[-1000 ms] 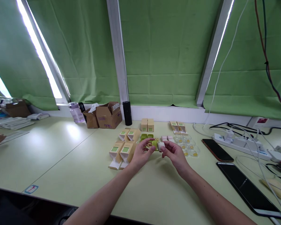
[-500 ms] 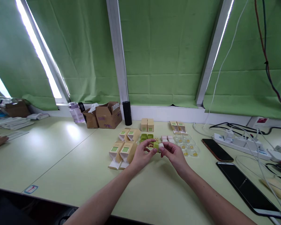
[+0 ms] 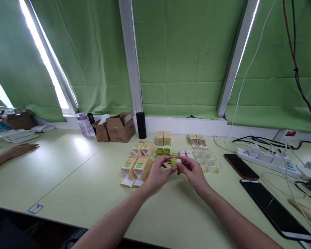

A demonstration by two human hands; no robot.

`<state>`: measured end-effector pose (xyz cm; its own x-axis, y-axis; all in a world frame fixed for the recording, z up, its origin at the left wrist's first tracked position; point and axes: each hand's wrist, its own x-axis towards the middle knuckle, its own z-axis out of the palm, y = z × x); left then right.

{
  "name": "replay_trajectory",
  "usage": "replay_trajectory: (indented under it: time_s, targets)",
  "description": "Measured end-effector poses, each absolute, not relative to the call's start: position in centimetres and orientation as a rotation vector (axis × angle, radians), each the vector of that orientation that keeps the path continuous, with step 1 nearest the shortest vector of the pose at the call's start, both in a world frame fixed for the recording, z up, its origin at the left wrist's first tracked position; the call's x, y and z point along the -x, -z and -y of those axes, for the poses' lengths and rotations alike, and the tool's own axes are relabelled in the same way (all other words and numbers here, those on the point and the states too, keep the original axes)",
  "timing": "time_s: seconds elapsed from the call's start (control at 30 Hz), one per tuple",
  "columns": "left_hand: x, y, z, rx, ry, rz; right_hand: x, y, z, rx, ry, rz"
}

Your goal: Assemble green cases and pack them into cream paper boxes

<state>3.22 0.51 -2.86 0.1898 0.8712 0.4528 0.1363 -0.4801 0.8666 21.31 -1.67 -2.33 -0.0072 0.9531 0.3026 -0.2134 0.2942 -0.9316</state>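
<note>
My left hand (image 3: 158, 172) pinches a small green square cup (image 3: 173, 162) between thumb and fingers. In my right hand (image 3: 193, 172), the fingertips grip a small white block (image 3: 179, 161). Cup and block are pressed together above the table, and the fingers partly cover both. Just behind my hands sit several green square cups (image 3: 167, 151) and several white blocks (image 3: 185, 152). Clear domed plastic pieces (image 3: 209, 162) with yellow spots lie beyond my right hand. Several open kraft-paper boxes (image 3: 142, 166) with green labels stand left of my left hand.
Two closed small boxes (image 3: 163, 138) and two open ones (image 3: 197, 141) stand farther back. A brown carton (image 3: 121, 128), a black cylinder (image 3: 141, 125) and a purple bottle (image 3: 85, 124) line the wall. Phones (image 3: 273, 207) and a power strip (image 3: 268, 159) lie right. Another person's hand (image 3: 23, 148) rests left.
The green cup and white block are closer together, the block now mostly tucked against the cup. At the far left, the other person's hand has reached farther onto the table.
</note>
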Motion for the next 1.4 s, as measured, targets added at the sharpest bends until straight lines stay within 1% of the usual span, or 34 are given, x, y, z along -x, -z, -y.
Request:
replay_trajectory:
  time_s: [0.17,0.47,0.8,0.93,1.0,1.07,1.17,1.3,1.4]
  targets:
    - [-3.4,2.6,0.4,-1.983,-1.425,-0.956,-21.2,2.6,1.5,0.829,-1.057,1.177]
    - [-3.9,3.1,1.6,-2.336,-1.357,-1.022,-20.4,2.6,2.0,0.769,-1.076,1.16]
    - [-3.9,3.7,1.4,-2.33,-1.385,-0.919,-20.3,3.3,1.8,0.753,-1.099,1.191]
    - [-3.9,3.7,1.1,-2.177,-1.426,-0.882,-20.5,3.6,1.8,0.757,-1.067,1.246]
    - [-3.9,3.7,0.8,-2.046,-1.441,-0.845,-20.7,3.5,2.0,0.796,-0.984,1.322]
    - [-4.0,3.7,0.5,-1.897,-1.421,-0.802,-20.9,3.3,2.3,0.868,-0.829,1.424]
    - [-4.0,3.4,0.4,-1.716,-1.352,-0.738,-21.4,3.1,2.7,0.943,-0.491,1.566]
    - [-4.0,2.8,0.5,-1.621,-1.288,-0.686,-21.9,3.0,3.0,0.941,-0.048,1.768]
    - [-4.2,2.6,0.7,-1.604,-1.243,-0.651,-22.2,3.2,2.9,0.919,0.154,1.861]
